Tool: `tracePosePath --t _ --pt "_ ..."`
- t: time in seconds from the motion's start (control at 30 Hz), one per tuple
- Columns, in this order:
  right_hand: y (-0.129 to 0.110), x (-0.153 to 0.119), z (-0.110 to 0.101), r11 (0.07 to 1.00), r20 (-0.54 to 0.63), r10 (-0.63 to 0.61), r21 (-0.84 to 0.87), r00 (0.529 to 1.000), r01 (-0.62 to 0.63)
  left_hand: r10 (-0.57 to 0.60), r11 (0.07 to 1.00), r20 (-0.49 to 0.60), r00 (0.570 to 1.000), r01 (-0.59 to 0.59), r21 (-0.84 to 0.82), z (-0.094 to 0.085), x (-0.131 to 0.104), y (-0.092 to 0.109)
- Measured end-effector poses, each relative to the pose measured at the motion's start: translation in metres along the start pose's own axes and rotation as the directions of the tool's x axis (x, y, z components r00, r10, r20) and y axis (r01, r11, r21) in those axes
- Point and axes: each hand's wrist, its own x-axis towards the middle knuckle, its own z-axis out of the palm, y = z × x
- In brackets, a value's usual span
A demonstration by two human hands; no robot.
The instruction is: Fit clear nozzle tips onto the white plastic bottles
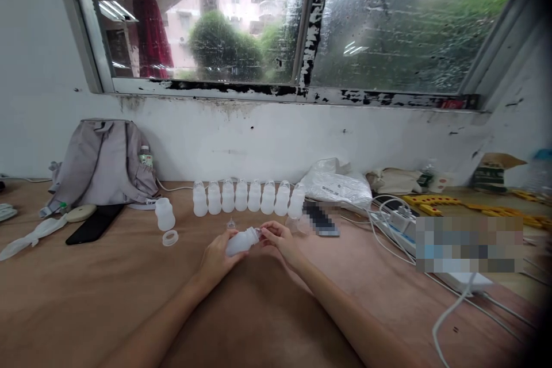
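Note:
My left hand [221,257] is wrapped round a frosted white baby bottle [240,243], tilted with its neck to the right. At the neck, the fingers of my right hand [278,237] pinch a small clear piece that looks like a bottle nipple [259,232], partly hidden by the fingers. Just behind my left hand a clear nipple [232,223] lies on the table. To the left stands an uncapped bottle [164,214] with a white collar ring [169,238] before it. A clear dome cap [303,225] lies beyond my right hand.
Several capped bottles [254,195] stand in a row near the wall. A backpack [103,161] and a black phone [95,224] are at the left. Rightward are a plastic bag [338,183], another phone [321,219], and a power strip [461,280] with loose cables.

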Motion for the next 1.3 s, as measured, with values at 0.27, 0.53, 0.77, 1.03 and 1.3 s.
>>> tracePosePath --t 0.27,0.53,0.77,1.03,1.3 --pt "0.006 0.004 -0.005 0.955 0.031 -0.084 -0.282 0.996 0.09 0.084 0.994 0.013 0.996 -0.085 0.065 -0.002 -0.003 0.001" --pt "0.002 0.003 -0.005 0.906 0.053 -0.092 -0.41 0.994 0.105 0.158 0.987 0.013 0.987 -0.158 0.041 -0.002 -0.004 0.001" --pt "0.003 0.002 -0.009 0.926 0.152 -0.054 -0.362 0.987 0.107 0.099 0.994 0.031 0.995 -0.1 0.041 -0.003 -0.003 0.001" --pt "0.011 0.007 -0.015 0.885 0.079 -0.065 -0.456 0.995 0.095 0.098 0.993 0.079 0.992 -0.102 0.055 -0.003 -0.003 0.002" --pt "-0.001 0.002 -0.008 0.94 0.263 0.051 -0.339 0.963 0.043 0.067 0.997 0.096 0.993 -0.071 0.041 -0.004 0.0 0.002"
